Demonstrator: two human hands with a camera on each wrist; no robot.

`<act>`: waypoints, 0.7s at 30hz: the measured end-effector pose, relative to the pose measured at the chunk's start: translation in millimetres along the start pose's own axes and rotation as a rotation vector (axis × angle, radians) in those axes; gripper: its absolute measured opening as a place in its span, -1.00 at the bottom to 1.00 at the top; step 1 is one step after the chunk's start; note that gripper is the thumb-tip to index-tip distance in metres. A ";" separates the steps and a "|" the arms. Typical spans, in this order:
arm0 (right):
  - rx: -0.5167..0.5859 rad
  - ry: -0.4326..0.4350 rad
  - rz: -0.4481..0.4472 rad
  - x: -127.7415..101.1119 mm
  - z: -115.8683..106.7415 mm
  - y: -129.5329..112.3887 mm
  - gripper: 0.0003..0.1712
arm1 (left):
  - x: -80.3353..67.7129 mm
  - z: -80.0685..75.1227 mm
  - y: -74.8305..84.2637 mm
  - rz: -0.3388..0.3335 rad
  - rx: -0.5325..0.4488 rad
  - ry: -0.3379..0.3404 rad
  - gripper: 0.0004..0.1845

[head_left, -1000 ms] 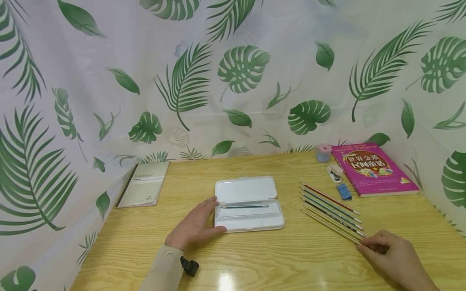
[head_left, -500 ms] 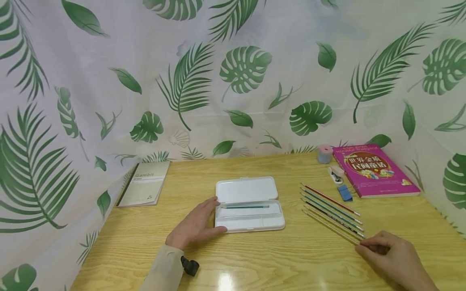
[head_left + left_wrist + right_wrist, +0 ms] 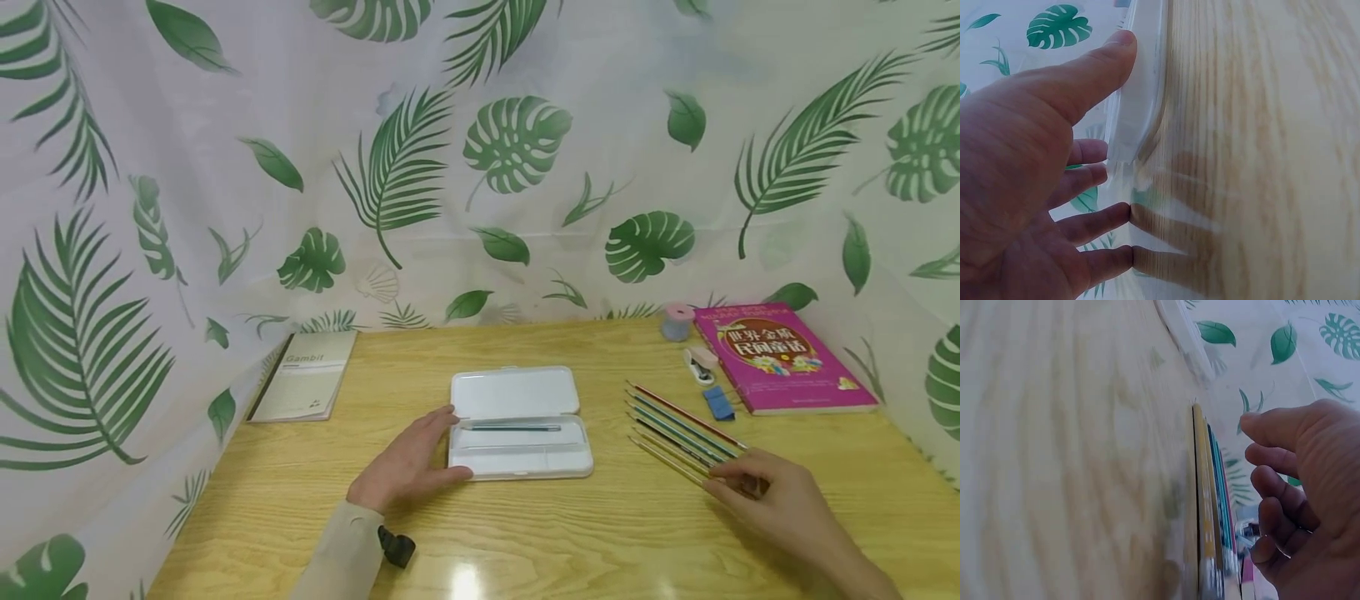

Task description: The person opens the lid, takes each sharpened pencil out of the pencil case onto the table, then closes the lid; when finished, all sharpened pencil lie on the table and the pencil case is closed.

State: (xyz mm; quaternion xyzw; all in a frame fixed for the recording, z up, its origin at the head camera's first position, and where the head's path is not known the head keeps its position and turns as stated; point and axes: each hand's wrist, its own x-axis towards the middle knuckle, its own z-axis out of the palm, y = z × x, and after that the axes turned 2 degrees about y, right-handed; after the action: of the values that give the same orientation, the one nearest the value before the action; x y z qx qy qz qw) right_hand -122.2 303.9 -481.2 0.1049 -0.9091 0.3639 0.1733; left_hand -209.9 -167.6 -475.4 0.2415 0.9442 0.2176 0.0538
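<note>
Pencils [image 3: 686,429] are lying in a row on the wooden table [image 3: 600,533], right of the open white case [image 3: 520,423]. Right hand [image 3: 776,500] is hovering over their near ends, fingers loosely curled, gripping nothing I can make out. Left hand [image 3: 408,467] is resting flat, fingers straight, thumb touching the case's left edge. One pencil is sitting inside.

This looks like a small study corner: a wooden counter [image 3: 585,533] closed in on three sides by a leaf-printed curtain [image 3: 480,167], with a notebook [image 3: 303,377], a pink book [image 3: 780,358], a row of pencils [image 3: 678,425] and an open white pencil case [image 3: 519,423] laid out on it.
</note>
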 end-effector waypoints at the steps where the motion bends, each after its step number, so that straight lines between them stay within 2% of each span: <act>1: 0.019 -0.011 -0.010 3.1 3.0 -2.6 -0.88 | 0.2 0.0 -0.1 0.001 0.001 0.000 -0.11; 10: 0.107 -0.084 -0.104 38.0 35.3 -21.8 -0.81 | 0.7 -2.0 -0.5 0.001 -0.008 0.000 -0.11; 21: 0.164 -0.149 -0.254 80.8 82.9 -46.9 -0.71 | -0.7 -2.7 0.1 0.001 -0.012 -0.006 -0.11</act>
State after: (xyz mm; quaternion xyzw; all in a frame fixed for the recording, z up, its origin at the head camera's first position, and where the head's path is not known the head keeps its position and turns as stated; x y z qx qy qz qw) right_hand -201.2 207.3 -476.2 0.2597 -0.8660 0.4033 0.1409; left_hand -209.8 -168.9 -472.9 0.2423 0.9425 0.2226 0.0580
